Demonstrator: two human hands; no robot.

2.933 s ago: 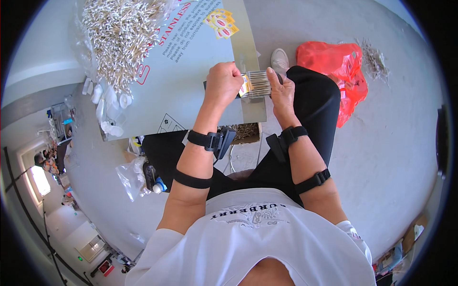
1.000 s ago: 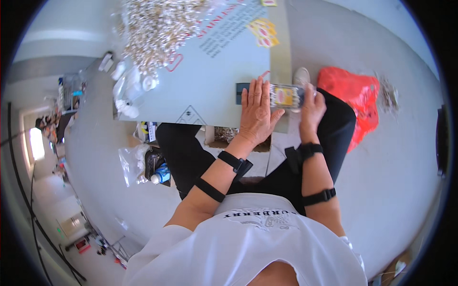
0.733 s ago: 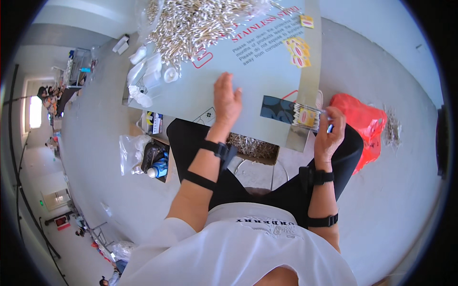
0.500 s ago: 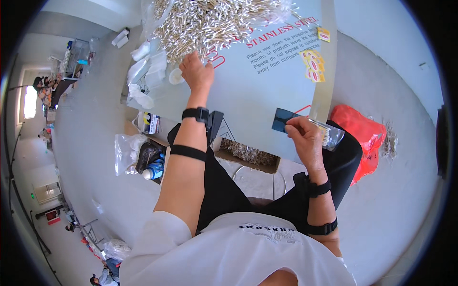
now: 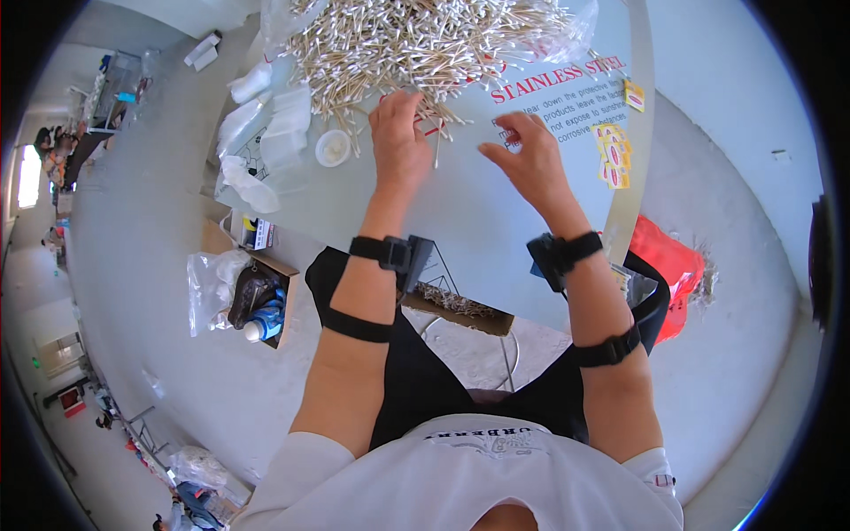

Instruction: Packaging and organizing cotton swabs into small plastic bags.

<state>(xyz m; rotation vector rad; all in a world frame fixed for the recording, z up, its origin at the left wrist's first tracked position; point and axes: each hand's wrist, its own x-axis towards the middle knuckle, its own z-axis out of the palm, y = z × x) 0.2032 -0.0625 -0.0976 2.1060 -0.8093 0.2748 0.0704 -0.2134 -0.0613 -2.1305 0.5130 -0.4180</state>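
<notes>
A large heap of cotton swabs [image 5: 416, 49] with white tips and pale sticks covers the far part of the sheet-topped table [image 5: 469, 239]. At its near edge my left hand [image 5: 400, 137] is closed, fingers curled around swabs; a few sticks jut out to its right. My right hand [image 5: 531, 159] hovers over the table right of it, fingers bent and thumb apart, holding nothing. Beneath my right forearm, a clear bag [image 5: 636, 285] shows partly at the table's near right edge. A small round white tub [image 5: 333, 149] stands left of my left hand.
White plastic packets [image 5: 285, 128] lie on the table's left side. Yellow-and-white labels [image 5: 613, 155] lie near its right edge. Below are a box of swabs [image 5: 460, 305], a carton holding a blue bottle [image 5: 266, 320] and a red bag [image 5: 677, 274].
My right hand has let go of the dark-topped clear bag and moved up and left over the table, toward my left hand. My left hand remains at the heap's edge.
</notes>
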